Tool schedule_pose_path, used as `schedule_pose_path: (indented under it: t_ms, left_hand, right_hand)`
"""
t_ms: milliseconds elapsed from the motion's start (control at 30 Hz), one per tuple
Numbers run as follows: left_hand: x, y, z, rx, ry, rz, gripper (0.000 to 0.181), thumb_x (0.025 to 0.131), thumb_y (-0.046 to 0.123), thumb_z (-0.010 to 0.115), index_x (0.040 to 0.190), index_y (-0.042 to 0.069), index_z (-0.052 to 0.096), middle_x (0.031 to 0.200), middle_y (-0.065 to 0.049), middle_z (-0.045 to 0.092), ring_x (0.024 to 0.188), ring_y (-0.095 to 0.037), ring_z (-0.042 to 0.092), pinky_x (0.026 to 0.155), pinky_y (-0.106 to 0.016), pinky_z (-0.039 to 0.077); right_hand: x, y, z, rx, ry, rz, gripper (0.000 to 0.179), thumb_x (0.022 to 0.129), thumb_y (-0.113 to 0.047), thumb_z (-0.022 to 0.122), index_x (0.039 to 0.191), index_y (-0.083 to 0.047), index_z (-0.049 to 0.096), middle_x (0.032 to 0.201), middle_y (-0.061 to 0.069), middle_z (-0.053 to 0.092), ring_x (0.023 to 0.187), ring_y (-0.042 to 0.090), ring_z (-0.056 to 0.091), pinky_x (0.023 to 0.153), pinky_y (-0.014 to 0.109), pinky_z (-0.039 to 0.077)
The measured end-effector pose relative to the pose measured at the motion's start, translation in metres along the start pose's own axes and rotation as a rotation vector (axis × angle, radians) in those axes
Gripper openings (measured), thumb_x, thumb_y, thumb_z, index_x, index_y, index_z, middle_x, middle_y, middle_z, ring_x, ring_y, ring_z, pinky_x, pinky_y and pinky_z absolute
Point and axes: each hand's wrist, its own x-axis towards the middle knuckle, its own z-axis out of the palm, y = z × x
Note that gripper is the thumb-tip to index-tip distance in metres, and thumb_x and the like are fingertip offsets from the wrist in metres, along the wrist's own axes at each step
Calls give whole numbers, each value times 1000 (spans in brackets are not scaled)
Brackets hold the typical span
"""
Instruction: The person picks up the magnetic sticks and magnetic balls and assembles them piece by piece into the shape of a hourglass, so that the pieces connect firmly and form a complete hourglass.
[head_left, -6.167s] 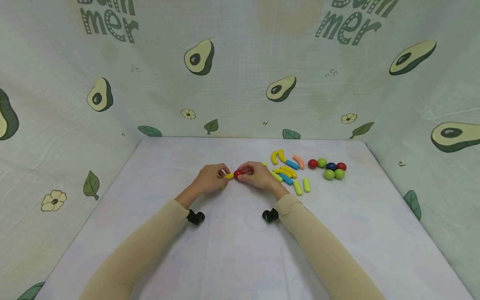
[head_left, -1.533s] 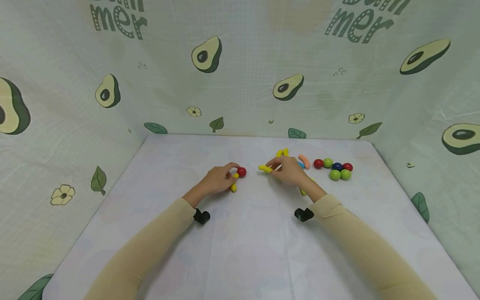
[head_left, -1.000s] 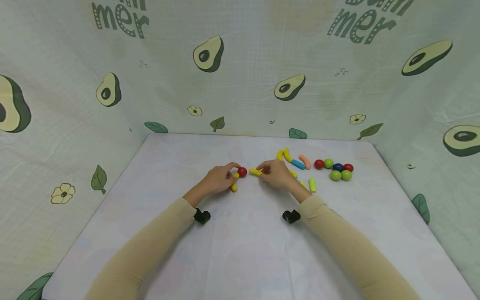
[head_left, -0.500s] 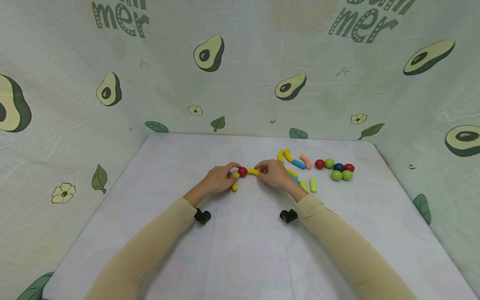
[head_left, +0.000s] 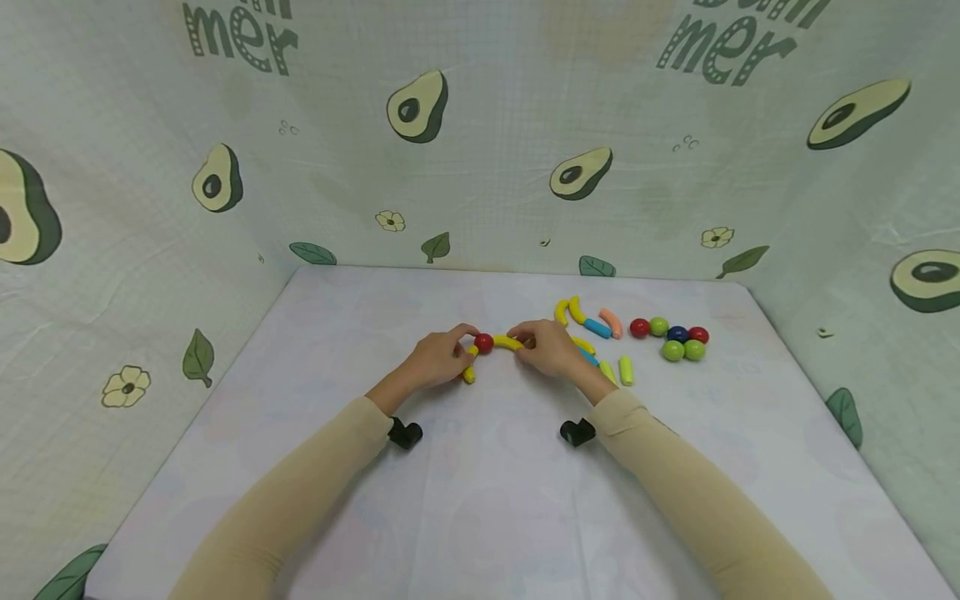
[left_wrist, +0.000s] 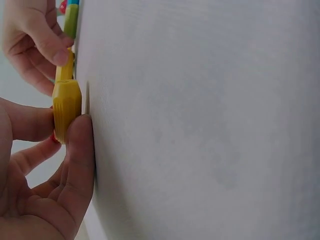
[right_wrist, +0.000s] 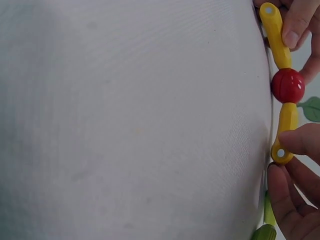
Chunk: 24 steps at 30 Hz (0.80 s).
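My left hand (head_left: 433, 360) pinches a yellow curved magnetic stick (head_left: 468, 375), with a fingertip by the red ball (head_left: 483, 343). In the left wrist view, thumb and fingers lie on either side of that stick (left_wrist: 66, 107). My right hand (head_left: 551, 348) pinches a second yellow curved stick (head_left: 506, 342) near its outer end. Seen from the right wrist, the red ball (right_wrist: 288, 85) sits between the tips of both sticks, touching each. Round silvery spots show at the sticks' outer ends. My right hand hides part of the pieces behind it.
Beyond my right hand lie yellow curved sticks (head_left: 561, 312), a blue stick (head_left: 597, 328), an orange curved stick (head_left: 611, 322) and a light green stick (head_left: 626, 370). Farther right is a group of red (head_left: 640, 328), green (head_left: 672, 351) and dark blue balls (head_left: 678, 333). Patterned cloth (head_left: 480, 167) hangs behind.
My right hand has let go of the red ball, picked up a yellow curved stick and brought it left to the ball. Over the last half second almost nothing has moved.
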Motion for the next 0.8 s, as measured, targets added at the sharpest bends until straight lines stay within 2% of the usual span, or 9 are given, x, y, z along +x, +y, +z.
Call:
schedule_pose_path:
  t_ms: [233, 400, 633, 800]
  left_hand:
    - [-2, 0, 1, -43, -20, -38, 46, 105, 32, 65, 148, 24, 53, 98, -2, 68, 74, -18, 66, 72, -32, 55]
    - [-4, 2, 2, -81, -31, -39, 50, 104, 31, 67, 150, 22, 50, 97, -3, 69, 74, -19, 68, 71, -32, 55]
    - [-9, 2, -2, -100, -53, 2, 55, 103, 32, 70, 153, 23, 48, 93, -1, 69, 74, -18, 67, 73, -32, 53]
    - [-7, -1, -4, -58, -46, 63, 55, 103, 34, 68, 153, 20, 49, 94, -3, 69, 73, -19, 65, 71, -33, 53]
  right_hand:
    - [2, 0, 0, 7, 6, 2, 33, 99, -6, 71, 132, -7, 74, 125, 14, 75, 101, 27, 67, 93, 42, 58]
    - [3, 2, -1, 15, 5, 22, 31, 101, -9, 71, 132, -8, 74, 126, 13, 75, 107, 29, 67, 98, 43, 58]
    - [4, 5, -2, 22, -7, -15, 32, 99, -6, 71, 132, -6, 74, 130, 12, 73, 110, 28, 68, 101, 43, 58]
    - [4, 5, -2, 21, -21, -39, 32, 100, -5, 71, 132, -7, 74, 130, 12, 73, 108, 27, 67, 100, 43, 57]
